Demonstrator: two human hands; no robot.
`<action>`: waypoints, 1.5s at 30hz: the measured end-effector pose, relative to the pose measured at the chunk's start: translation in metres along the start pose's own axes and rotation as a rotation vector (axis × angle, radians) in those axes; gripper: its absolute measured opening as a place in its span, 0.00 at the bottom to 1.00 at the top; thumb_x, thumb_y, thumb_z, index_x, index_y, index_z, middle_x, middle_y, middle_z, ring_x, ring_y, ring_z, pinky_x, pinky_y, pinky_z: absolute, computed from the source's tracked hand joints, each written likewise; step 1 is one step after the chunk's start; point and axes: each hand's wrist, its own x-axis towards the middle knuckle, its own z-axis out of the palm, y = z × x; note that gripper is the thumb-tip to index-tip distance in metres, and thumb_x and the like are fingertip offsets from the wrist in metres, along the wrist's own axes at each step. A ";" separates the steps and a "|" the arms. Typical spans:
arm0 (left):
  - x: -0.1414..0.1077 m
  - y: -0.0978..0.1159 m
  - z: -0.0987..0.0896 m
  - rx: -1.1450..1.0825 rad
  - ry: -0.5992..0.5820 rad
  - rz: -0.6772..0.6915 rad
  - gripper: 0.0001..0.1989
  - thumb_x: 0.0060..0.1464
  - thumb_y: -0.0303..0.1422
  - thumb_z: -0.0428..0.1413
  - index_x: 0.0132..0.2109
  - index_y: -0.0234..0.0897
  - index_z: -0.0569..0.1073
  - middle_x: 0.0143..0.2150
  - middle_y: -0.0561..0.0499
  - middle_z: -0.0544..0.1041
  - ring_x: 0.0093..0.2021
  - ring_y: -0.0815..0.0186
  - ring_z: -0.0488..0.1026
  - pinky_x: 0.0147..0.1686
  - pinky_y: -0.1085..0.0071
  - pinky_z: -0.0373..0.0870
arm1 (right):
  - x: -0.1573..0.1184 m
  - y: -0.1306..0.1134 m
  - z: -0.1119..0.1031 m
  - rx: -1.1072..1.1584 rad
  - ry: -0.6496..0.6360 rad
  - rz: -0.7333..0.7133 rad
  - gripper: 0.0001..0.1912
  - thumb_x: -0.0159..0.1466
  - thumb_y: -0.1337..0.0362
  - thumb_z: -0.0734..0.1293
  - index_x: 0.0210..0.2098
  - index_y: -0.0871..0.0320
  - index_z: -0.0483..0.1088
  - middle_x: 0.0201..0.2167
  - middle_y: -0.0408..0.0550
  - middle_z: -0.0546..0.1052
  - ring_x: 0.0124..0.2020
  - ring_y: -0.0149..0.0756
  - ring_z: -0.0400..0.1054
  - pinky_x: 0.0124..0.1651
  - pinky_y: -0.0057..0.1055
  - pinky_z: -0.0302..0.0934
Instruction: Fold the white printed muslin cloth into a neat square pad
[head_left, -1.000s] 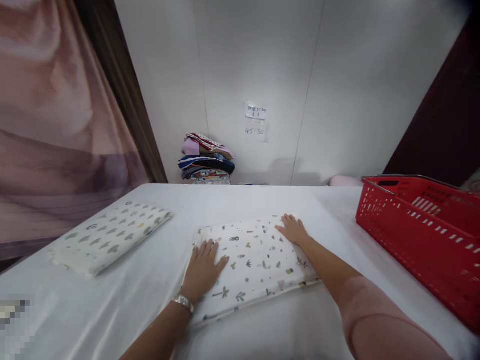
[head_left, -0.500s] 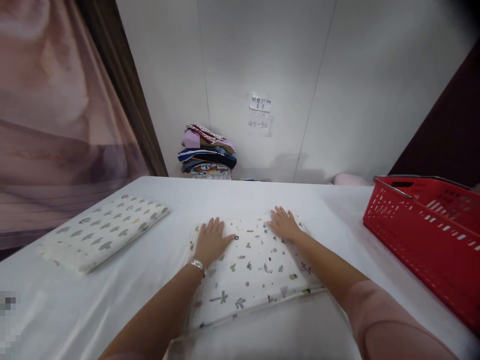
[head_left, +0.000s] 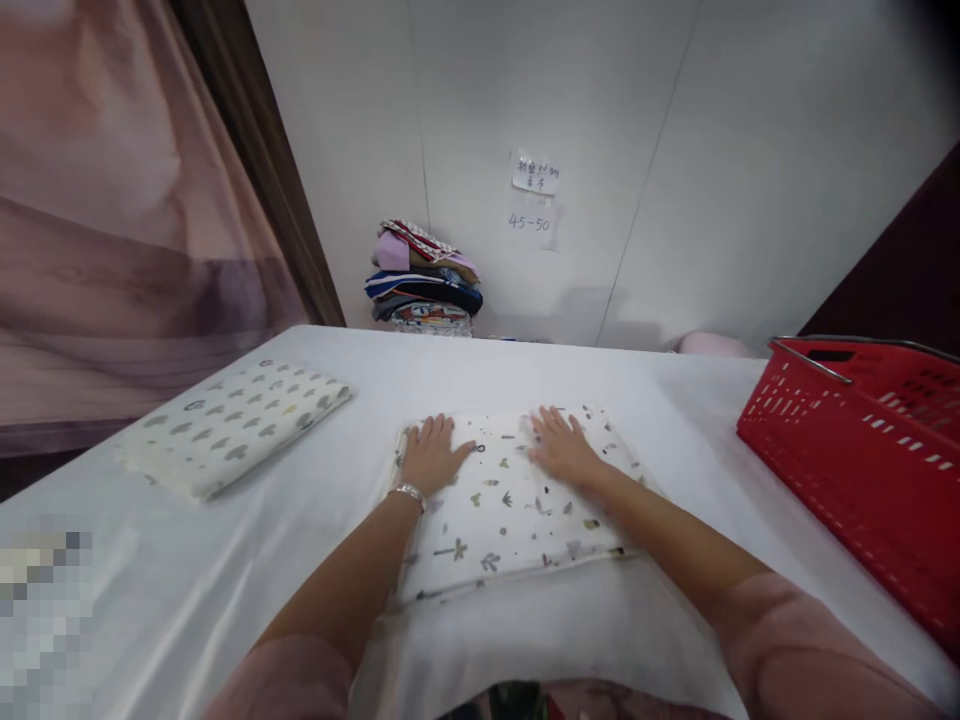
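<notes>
Cloth lies folded flat on the table under my left hand and right hand, both spread wide, a second cloth already folded leftward, anything left unclear.

A person in pink sleeves, a silvery bracelet at one wrist, lays the left hand and right hand palm-down, fingers spread, on a printed cloth atop a white table. Well apart to the left of the printed cloth lies a second folded cloth with grey shapes; to the printed cloth's right stands a red basket. Beyond the printed cloth, past the table's far edge, a stack of folded fabrics rises before a pale wall bearing handwritten notes, the lower reading “45-50.”
</notes>
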 end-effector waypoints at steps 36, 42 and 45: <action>-0.138 0.020 -0.048 -0.042 -0.071 0.215 0.25 0.58 0.47 0.42 0.58 0.41 0.65 0.62 0.48 0.61 0.64 0.55 0.52 0.61 0.53 0.47 | -0.128 0.027 -0.004 0.107 -0.030 0.205 0.30 0.65 0.48 0.49 0.63 0.52 0.51 0.67 0.47 0.44 0.67 0.44 0.33 0.63 0.49 0.30; -0.152 -0.007 -0.054 -0.062 0.034 -0.136 0.26 0.57 0.45 0.43 0.57 0.36 0.65 0.62 0.44 0.61 0.62 0.53 0.55 0.57 0.54 0.56 | -0.139 0.047 0.004 0.067 0.000 0.348 0.30 0.65 0.48 0.49 0.62 0.53 0.53 0.66 0.49 0.46 0.66 0.43 0.35 0.62 0.47 0.38; -0.152 -0.017 -0.055 -0.105 0.036 -0.267 0.29 0.56 0.45 0.43 0.59 0.30 0.62 0.61 0.38 0.63 0.58 0.51 0.62 0.53 0.56 0.61 | -0.133 0.044 0.002 0.007 -0.008 0.365 0.28 0.64 0.50 0.52 0.61 0.53 0.55 0.66 0.50 0.47 0.66 0.45 0.36 0.62 0.51 0.37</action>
